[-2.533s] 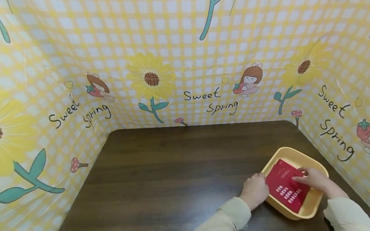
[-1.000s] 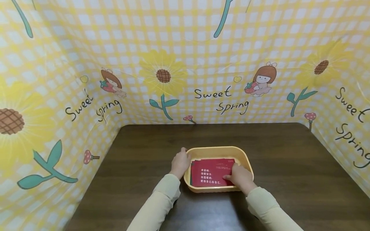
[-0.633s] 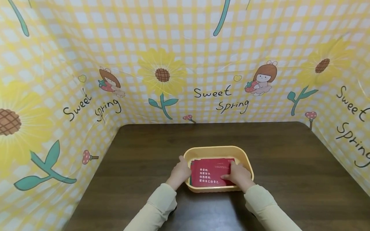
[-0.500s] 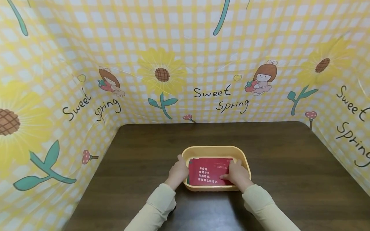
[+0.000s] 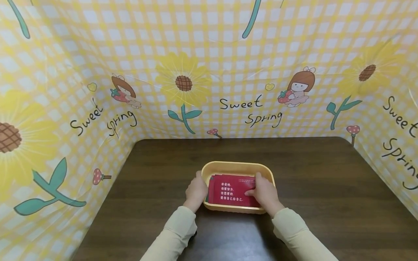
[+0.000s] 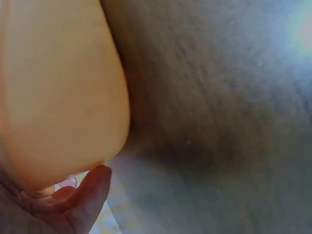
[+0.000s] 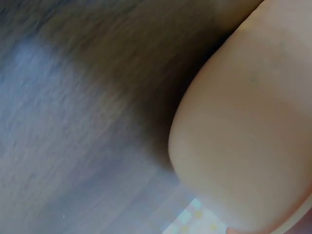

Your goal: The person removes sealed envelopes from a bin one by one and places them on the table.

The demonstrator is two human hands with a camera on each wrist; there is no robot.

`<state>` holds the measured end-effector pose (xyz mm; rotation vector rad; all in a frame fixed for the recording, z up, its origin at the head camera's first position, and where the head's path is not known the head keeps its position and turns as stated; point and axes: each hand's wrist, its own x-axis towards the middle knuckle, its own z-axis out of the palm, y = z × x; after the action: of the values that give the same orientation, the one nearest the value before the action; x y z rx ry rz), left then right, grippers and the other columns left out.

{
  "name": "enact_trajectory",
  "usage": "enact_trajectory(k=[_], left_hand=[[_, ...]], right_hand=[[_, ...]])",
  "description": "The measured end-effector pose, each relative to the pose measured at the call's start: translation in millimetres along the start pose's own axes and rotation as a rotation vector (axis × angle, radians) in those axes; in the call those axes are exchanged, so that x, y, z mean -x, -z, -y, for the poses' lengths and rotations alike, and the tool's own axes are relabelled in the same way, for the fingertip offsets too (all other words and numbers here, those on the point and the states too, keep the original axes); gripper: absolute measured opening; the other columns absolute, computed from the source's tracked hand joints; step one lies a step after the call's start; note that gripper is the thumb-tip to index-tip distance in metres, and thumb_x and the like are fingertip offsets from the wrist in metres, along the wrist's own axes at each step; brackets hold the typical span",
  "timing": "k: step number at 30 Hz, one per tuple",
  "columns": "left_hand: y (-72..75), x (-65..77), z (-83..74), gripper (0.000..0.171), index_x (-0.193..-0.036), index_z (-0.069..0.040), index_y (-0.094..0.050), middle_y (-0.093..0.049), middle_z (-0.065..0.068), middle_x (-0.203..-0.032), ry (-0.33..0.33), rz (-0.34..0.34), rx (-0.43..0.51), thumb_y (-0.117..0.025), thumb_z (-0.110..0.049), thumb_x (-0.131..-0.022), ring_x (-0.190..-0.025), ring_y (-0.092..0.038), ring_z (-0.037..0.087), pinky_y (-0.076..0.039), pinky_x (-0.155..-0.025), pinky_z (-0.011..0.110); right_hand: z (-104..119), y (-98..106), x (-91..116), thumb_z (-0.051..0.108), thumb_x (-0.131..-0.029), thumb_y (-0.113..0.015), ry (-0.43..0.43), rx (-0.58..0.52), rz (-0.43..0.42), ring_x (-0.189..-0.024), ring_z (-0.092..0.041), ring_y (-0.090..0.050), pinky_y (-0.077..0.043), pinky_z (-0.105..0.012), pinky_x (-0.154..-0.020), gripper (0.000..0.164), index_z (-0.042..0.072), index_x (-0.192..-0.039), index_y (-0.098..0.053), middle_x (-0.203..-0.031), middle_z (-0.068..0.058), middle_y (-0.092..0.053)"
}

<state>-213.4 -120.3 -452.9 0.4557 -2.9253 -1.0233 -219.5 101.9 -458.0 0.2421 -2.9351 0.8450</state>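
A yellow plastic basin (image 5: 235, 166) is at the middle of the dark table. Inside it lies a stack of red cards (image 5: 230, 192) with white Chinese print, a green edge showing at its left. My left hand (image 5: 196, 191) grips the basin's left end; the left wrist view shows a finger curled against the basin's outer wall (image 6: 68, 97). Over the right rim reaches my right hand (image 5: 266, 192), thumb on the top card and the other fingers at the stack's right edge, pinching it. Those fingertips are mostly hidden. In the right wrist view the outer wall (image 7: 239, 131) hides most of this hand.
The brown wooden table (image 5: 156, 170) extends on all sides of the basin. A yellow-and-white checked cloth (image 5: 222, 72) with flowers and "Sweet Spring" lettering hangs behind the table and along both sides.
The basin, with the cards in it, has come from the right side of the table to the middle and turned level. Lately both hands and the basin shifted slightly left and farther back.
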Motion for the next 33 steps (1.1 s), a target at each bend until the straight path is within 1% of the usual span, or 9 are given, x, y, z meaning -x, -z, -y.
enact_trajectory(k=[3,6,10,13,16,19,24,28,33], left_hand=[[-1.8,-0.6,0.8,0.035,-0.129,0.001,-0.046,-0.062,0.023,-0.103,-0.008,-0.025,-0.018,-0.052,-0.007,-0.096,-0.092,-0.064,0.041,-0.050,-0.076,0.057],[-2.1,-1.0,2.6,0.040,-0.131,0.002,-0.046,-0.059,0.025,-0.107,-0.016,-0.061,-0.024,-0.057,-0.007,-0.094,-0.097,-0.060,0.042,-0.049,-0.078,0.057],[-2.8,-2.1,4.8,0.048,-0.135,0.003,-0.043,-0.054,0.029,-0.112,-0.004,-0.081,0.052,-0.061,-0.003,-0.091,-0.102,-0.054,0.044,-0.047,-0.081,0.059],[-4.7,-3.0,6.2,0.050,-0.136,0.003,-0.041,-0.051,0.030,-0.113,0.008,-0.081,0.132,-0.059,0.000,-0.090,-0.101,-0.055,0.047,-0.047,-0.082,0.061],[-7.1,-3.2,7.2,0.050,-0.136,0.006,-0.040,-0.050,0.030,-0.115,0.002,-0.085,0.182,-0.057,0.004,-0.089,-0.100,-0.057,0.048,-0.047,-0.084,0.060],[-9.5,-3.0,8.1,0.049,-0.134,0.010,-0.040,-0.049,0.032,-0.118,-0.017,-0.103,0.207,-0.057,0.007,-0.088,-0.102,-0.057,0.049,-0.046,-0.088,0.058],[-12.5,0.1,8.6,0.046,-0.128,0.014,-0.040,-0.050,0.033,-0.121,-0.036,-0.125,0.216,-0.056,0.010,-0.085,-0.104,-0.058,0.048,-0.047,-0.090,0.056],[-13.2,3.9,8.6,0.045,-0.124,0.014,-0.040,-0.052,0.033,-0.116,-0.049,-0.127,0.193,-0.058,0.011,-0.083,-0.094,-0.061,0.049,-0.050,-0.083,0.055],[-12.2,5.5,8.7,0.043,-0.120,0.012,-0.041,-0.054,0.031,-0.111,-0.037,-0.144,0.160,-0.060,0.009,-0.082,-0.087,-0.062,0.049,-0.051,-0.076,0.056]], right_hand=[[-0.7,0.4,-1.2,0.019,-0.069,-0.089,0.026,0.007,-0.020,-0.075,-0.035,-0.064,-0.052,-0.049,-0.069,0.052,-0.001,-0.099,-0.051,-0.085,-0.019,-0.065],[0.4,-0.7,-2.8,0.016,-0.072,-0.087,0.052,-0.023,-0.026,-0.081,-0.034,-0.063,-0.053,-0.049,-0.075,0.050,-0.002,-0.105,-0.054,-0.091,-0.019,-0.064],[1.2,-2.9,-4.6,0.013,-0.074,-0.085,0.093,-0.058,-0.023,-0.088,-0.034,-0.060,-0.052,-0.049,-0.082,0.048,-0.002,-0.110,-0.056,-0.097,-0.019,-0.060],[0.8,-2.7,-5.5,0.009,-0.077,-0.082,0.117,-0.061,-0.019,-0.089,-0.034,-0.060,-0.051,-0.049,-0.084,0.046,-0.004,-0.113,-0.057,-0.098,-0.019,-0.057],[-0.9,-0.4,-7.0,0.001,-0.081,-0.076,0.155,-0.064,-0.021,-0.085,-0.033,-0.061,-0.052,-0.047,-0.082,0.035,-0.007,-0.110,-0.059,-0.095,-0.018,-0.060],[-3.1,3.1,-8.6,-0.005,-0.084,-0.070,0.178,-0.085,0.000,-0.078,-0.029,-0.062,-0.054,-0.043,-0.075,0.022,-0.008,-0.105,-0.062,-0.090,-0.017,-0.064],[-7.6,6.2,-10.6,-0.008,-0.086,-0.067,0.193,-0.091,0.037,-0.068,-0.021,-0.058,-0.054,-0.037,-0.065,0.012,-0.005,-0.097,-0.065,-0.083,-0.011,-0.064],[-8.5,6.2,-10.6,-0.005,-0.085,-0.069,0.207,-0.067,0.048,-0.069,-0.020,-0.056,-0.054,-0.037,-0.066,0.011,-0.003,-0.094,-0.064,-0.081,-0.009,-0.062],[-9.6,6.0,-10.3,-0.006,-0.083,-0.071,0.260,-0.052,0.006,-0.074,-0.024,-0.056,-0.053,-0.042,-0.074,0.011,-0.002,-0.091,-0.064,-0.082,-0.010,-0.060]])
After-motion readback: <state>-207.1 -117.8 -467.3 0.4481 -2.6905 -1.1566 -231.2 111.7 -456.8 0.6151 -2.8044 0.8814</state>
